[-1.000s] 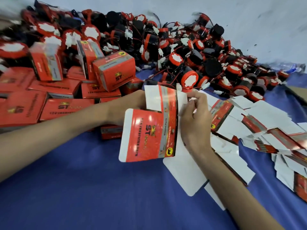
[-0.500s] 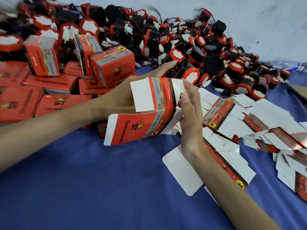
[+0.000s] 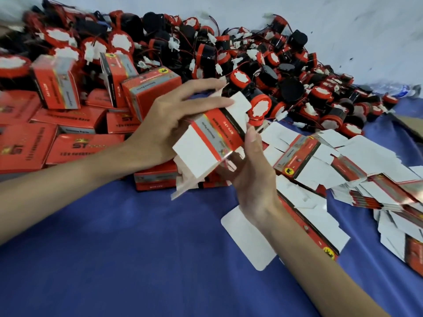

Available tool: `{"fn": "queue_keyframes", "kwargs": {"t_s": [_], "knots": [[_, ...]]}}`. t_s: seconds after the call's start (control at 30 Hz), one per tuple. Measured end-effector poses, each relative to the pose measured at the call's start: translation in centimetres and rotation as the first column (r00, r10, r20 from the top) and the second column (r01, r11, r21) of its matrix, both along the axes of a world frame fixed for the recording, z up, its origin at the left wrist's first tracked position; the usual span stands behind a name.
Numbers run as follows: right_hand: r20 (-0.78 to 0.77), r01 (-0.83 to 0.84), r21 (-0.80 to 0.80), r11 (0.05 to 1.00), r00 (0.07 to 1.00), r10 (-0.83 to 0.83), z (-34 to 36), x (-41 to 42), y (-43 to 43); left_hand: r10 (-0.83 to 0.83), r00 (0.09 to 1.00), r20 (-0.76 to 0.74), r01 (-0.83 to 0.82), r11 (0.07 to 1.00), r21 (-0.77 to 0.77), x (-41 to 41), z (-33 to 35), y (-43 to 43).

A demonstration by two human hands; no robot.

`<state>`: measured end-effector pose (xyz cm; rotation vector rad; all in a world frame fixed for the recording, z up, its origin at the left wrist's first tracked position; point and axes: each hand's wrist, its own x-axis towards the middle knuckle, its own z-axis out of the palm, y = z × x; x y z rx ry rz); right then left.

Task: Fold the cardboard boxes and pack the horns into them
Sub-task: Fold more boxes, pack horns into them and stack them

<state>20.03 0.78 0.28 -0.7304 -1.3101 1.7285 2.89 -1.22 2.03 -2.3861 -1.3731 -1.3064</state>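
While left hand (image 3: pixel 169 124) grips half-opened box (image 3: pixel 212 143) from above, right hand (image 3: pixel 249 175) steadies its near end with fingers curled underneath, likely to square it up; box held above desk (image 3: pixel 137 248), loose horns (image 3: pixel 258 108) heaped far, flat boxes (image 3: pixel 343 170) right.

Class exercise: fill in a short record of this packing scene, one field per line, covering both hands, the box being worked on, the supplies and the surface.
Left hand: holds the box from above
Right hand: supports the box from below
Box in hand: partly folded, flaps open
Horns: loose heap behind
Flat boxes: spread at right
Closed boxes: piled at left
Surface: blue cloth
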Motion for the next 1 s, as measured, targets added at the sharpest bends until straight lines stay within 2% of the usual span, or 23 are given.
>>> {"fn": "queue_keyframes", "kwargs": {"t_s": [0.1, 0.2, 0.27, 0.37, 0.5, 0.57, 0.67, 0.83, 1.0], "knots": [[-0.027, -0.077, -0.039, 0.996, 0.997, 0.076, -0.4, -0.2, 0.2, -0.024, 1.0, -0.009, 0.024, 1.0, 0.013, 0.3, 0.0, 0.0], [0.022, -0.03, -0.028, 0.999, 0.999, 0.031, -0.6, -0.1, 0.6, -0.045, 0.999, 0.017, 0.047, 0.996, -0.073, 0.6, 0.3, -0.1], [0.049, 0.009, -0.009, 1.0, 0.999, -0.009, -0.6, 0.1, 1.0, -0.096, 0.991, 0.099, 0.114, 0.972, -0.205, 0.4, 0.4, -0.3], [0.049, 0.041, 0.029, 0.999, 0.998, -0.042, -0.4, 0.5, 1.5, -0.183, 0.945, 0.272, 0.283, 0.873, -0.397, 0.0, 0.7, -0.3], [0.071, 0.03, 0.116, 0.993, 0.997, -0.039, -0.1, 0.5, 1.3, -0.132, 0.882, 0.453, 0.359, 0.81, -0.463, 0.3, 0.7, -0.3], [0.092, 0.009, 0.175, 0.984, 0.995, -0.025, -0.1, 0.4, 0.9, -0.101, 0.861, 0.498, 0.364, 0.805, -0.468, 0.5, 0.6, -0.1], [0.13, -0.037, 0.272, 0.962, 0.991, 0.002, 0.2, 0.1, 0.4, -0.073, 0.879, 0.471, 0.313, 0.833, -0.456, 0.5, 0.3, 0.1], [0.132, -0.033, 0.303, 0.953, 0.991, -0.008, -0.1, 0.1, 0.3, -0.061, 0.892, 0.448, 0.267, 0.871, -0.413, 0.6, 0.6, 0.1], [0.146, -0.029, 0.323, 0.946, 0.989, -0.019, -0.5, -0.1, 0.2, -0.099, 0.887, 0.452, 0.29, 0.88, -0.376, 0.7, 0.7, -0.2]]}}
